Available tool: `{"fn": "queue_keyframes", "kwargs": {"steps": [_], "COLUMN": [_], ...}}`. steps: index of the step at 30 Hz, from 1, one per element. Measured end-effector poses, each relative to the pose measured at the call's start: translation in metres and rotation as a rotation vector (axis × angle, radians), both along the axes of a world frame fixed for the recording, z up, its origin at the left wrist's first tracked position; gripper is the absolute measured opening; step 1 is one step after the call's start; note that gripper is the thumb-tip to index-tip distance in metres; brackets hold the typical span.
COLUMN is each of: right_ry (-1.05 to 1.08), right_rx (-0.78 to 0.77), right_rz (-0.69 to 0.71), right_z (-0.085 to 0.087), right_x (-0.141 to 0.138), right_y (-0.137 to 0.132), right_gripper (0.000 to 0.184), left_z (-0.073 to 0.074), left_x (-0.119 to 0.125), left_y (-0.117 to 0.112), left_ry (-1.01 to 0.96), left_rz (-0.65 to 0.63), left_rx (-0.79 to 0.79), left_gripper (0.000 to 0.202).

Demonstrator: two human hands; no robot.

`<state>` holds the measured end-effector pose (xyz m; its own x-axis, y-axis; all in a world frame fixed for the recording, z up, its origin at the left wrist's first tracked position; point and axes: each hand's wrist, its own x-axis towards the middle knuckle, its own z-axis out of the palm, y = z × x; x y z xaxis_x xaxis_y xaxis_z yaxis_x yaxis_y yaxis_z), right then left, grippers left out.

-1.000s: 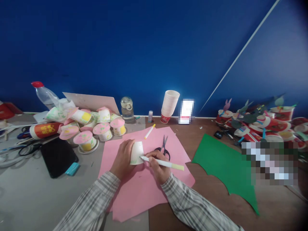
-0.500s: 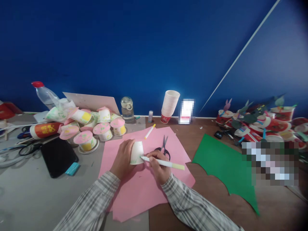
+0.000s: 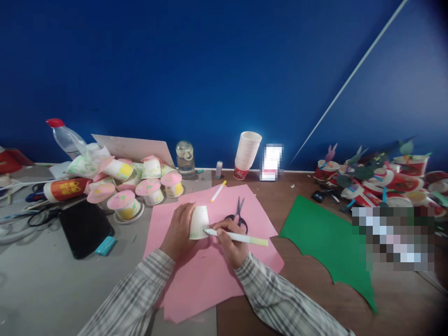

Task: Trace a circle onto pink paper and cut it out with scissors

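Note:
My left hand [image 3: 181, 229] is wrapped round the left side of a white paper cup [image 3: 200, 221], held rim down over pink paper [image 3: 196, 289]. Green strokes show near the cup's rim, and a small outlined mark sits near its base. In my right hand [image 3: 231, 242] is a marker pen [image 3: 241, 237] with a pale yellow-green end, its tip at the cup's lower right side. Dark-handled scissors [image 3: 238, 215] lie on the paper just beyond my right hand. Farther back, a yellow-capped marker [image 3: 218, 191] rests on the same paper.
Decorated cups with pink tops [image 3: 123, 200] crowd the left, beside a black tablet-like slab [image 3: 86, 229]. A glass jar [image 3: 185, 161] and a tall cup stack [image 3: 248, 151] stand by the blue wall. Green paper [image 3: 325, 238] lies right, before piled red cups [image 3: 381, 182].
The marker tip has shifted slightly left and down on the cup, and the green strokes near the rim look a little denser. My left hand keeps its hold.

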<state>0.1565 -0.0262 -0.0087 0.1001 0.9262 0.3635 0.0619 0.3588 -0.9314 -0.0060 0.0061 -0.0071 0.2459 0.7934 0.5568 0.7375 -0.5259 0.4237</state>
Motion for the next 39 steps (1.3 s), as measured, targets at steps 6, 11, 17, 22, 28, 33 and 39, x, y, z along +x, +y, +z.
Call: {"fn": "queue_keyframes", "kwargs": {"steps": [6,11,17,22,28,33,39], "right_ry": [0.000,0.005,0.016,0.016,-0.011,-0.071,-0.092], "right_rx": [-0.020,-0.007,0.001,0.024,0.037,0.100,0.122], "right_rz": [0.047,0.097,0.110,0.086,0.107,0.091,0.076], "right_z": [-0.0004,0.0019,0.0017,0.0020,0.0064,0.0060,0.0054], "right_x": [0.0009,0.0027,0.0031,0.0014,0.0015,0.0015,0.0007], "right_y": [0.0000,0.0008,-0.0001,-0.0023,-0.0032,-0.0040,-0.0038], "right_gripper": [0.014,0.015,0.014,0.013,0.013,0.014,0.013], "left_z": [-0.0002,-0.0005,-0.0009,-0.0002,-0.0008,-0.0017,-0.0015], "left_x": [-0.0003,-0.0010,-0.0018,-0.0013,-0.0013,-0.0017,-0.0015], "left_y": [0.0002,0.0002,0.0006,0.0008,0.0009,0.0013,0.0011], "left_ry": [0.011,0.027,0.020,0.023,0.017,0.016,0.015], "left_rz": [0.005,0.000,-0.014,-0.006,0.001,0.001,0.001], "left_rx": [-0.004,0.004,0.010,0.009,0.002,0.002,0.001], "left_gripper": [0.074,0.072,0.071,0.074,0.074,0.075,0.075]}}
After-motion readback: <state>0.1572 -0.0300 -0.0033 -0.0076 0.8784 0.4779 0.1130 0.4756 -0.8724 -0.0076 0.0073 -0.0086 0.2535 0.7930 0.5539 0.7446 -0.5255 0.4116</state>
